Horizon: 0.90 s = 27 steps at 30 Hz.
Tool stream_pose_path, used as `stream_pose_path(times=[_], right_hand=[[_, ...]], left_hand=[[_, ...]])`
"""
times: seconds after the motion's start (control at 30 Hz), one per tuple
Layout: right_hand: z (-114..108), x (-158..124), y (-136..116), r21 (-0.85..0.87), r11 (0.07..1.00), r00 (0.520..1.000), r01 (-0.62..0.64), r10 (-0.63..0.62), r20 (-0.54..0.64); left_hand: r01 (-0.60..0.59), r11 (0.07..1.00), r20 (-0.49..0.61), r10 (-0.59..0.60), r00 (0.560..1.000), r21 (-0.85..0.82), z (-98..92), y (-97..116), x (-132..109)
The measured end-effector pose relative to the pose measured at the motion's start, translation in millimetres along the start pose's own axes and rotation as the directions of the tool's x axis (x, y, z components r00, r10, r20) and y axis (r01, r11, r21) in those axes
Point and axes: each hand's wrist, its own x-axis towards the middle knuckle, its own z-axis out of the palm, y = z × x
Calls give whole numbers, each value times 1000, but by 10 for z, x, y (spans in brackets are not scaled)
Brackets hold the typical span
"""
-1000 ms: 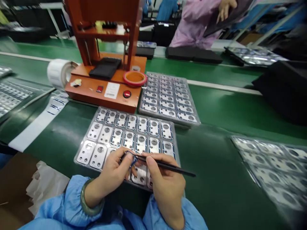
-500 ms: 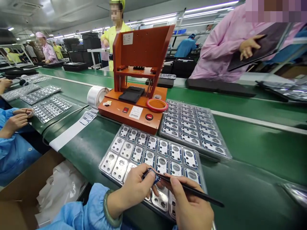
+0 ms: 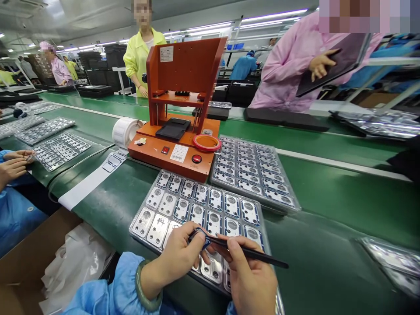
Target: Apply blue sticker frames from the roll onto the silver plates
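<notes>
A small blue-edged part (image 3: 198, 238) is pinched by the left hand (image 3: 179, 256), and black tweezers (image 3: 252, 252) are gripped by the right hand (image 3: 251, 280), above a tray (image 3: 146, 197).

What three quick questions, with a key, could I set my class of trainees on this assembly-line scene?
1. Which hand holds the slim black tweezers?
2. True or false: the round red button sits on the base of the orange bench press.
3. What does the left hand pinch? A: a roll of white labels; B: a small blue-rimmed part; C: a cardboard box.

Key: 1. The right hand. 2. True. 3. B.
</notes>
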Motion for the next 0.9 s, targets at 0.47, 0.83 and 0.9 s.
stream_pose_path(times=[0.47,0.83,0.9], right_hand=[[31,-8,-46,51,996,997,-72,72,-1],[19,-11,-42,93,991,995,-100,100,0],[25,-10,-45,79,993,996,-94,94,0]], left_hand=[[-3,1000,9,3,1000,2,-4,-16,-6],[2,1000,17,-3,1000,3,-5,-16,-3],[4,1000,14,-4,1000,9,-4,-24,-1]])
